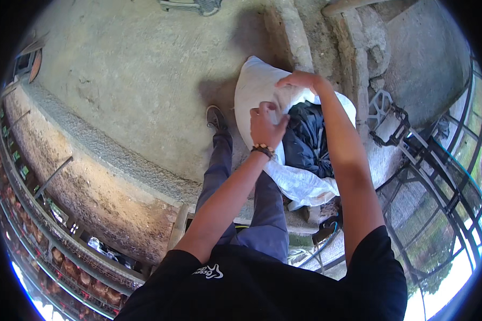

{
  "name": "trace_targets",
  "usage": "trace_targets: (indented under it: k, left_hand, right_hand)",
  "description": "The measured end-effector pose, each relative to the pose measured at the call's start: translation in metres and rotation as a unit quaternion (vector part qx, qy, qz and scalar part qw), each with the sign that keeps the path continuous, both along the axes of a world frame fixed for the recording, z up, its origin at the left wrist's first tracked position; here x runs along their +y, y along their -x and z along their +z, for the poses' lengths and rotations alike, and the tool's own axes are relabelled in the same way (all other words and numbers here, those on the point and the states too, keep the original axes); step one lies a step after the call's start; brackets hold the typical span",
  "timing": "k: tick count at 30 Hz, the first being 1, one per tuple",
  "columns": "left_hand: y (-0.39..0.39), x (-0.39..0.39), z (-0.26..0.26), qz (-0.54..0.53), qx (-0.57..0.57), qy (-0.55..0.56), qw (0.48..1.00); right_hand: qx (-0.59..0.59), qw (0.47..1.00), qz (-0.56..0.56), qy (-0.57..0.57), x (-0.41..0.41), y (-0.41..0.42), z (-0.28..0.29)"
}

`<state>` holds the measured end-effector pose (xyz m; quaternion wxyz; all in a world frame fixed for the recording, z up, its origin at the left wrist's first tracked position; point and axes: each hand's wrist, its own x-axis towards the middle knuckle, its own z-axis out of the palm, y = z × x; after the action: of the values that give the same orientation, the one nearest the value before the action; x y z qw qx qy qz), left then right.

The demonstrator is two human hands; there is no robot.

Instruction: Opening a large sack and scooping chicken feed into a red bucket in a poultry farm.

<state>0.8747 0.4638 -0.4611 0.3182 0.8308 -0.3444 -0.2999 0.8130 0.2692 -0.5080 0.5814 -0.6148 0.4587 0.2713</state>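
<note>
A large white woven sack [251,86] lies before me with its mouth open towards me. Inside the mouth is a black plastic bag [309,140], its top gathered in folds. My left hand [267,124], with a beaded bracelet at the wrist, is over the sack just left of the black bag, fingers bent; whether it pinches the cloth I cannot tell. Across the far side of the opening reaches my right hand [301,81], its fingers bent down to the white fabric; its grip is partly hidden.
Low concrete ridges [293,36] run beyond the sack. To the right stands a black metal frame [429,160]. A low wall [104,164] and cages holding brown hens [70,267] are at the left. My shoe [215,117] stands beside the sack on the concrete floor [144,80].
</note>
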Motion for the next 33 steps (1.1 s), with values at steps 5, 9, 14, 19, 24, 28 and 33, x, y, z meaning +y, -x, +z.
trace_targets:
  k: [5,9,14,19,24,28,33]
  left_hand:
    - [-0.022,0.019,-0.010,-0.081,0.003,0.013,0.997]
    - [-0.034,0.012,-0.020,-0.188,-0.030,-0.132,0.973]
    - [-0.077,0.005,-0.047,-0.146,0.332,-0.160,0.918]
    - [-0.109,0.013,-0.046,-0.049,0.654,-0.249,0.712]
    - [-0.011,-0.022,0.018,-0.220,-0.093,0.098,0.966]
    - [0.090,-0.081,0.044,-0.412,-0.158,0.136,0.887]
    - [0.107,-0.156,-0.015,-0.472,-0.113,-0.042,0.873]
  right_hand:
    - [-0.253,0.785,-0.393,0.406,0.053,0.043,0.060]
    - [-0.063,0.693,-0.281,0.661,0.108,0.089,0.115]
    - [0.091,0.715,-0.210,0.661,0.123,0.119,0.117]
    - [0.009,0.804,-0.100,0.585,0.073,0.159,0.054]
    - [-0.153,0.899,-0.349,0.215,0.024,0.200,0.000]
    - [-0.191,0.832,-0.521,0.012,0.017,0.232,-0.011]
    - [-0.332,0.607,-0.705,-0.154,0.035,0.303,-0.023]
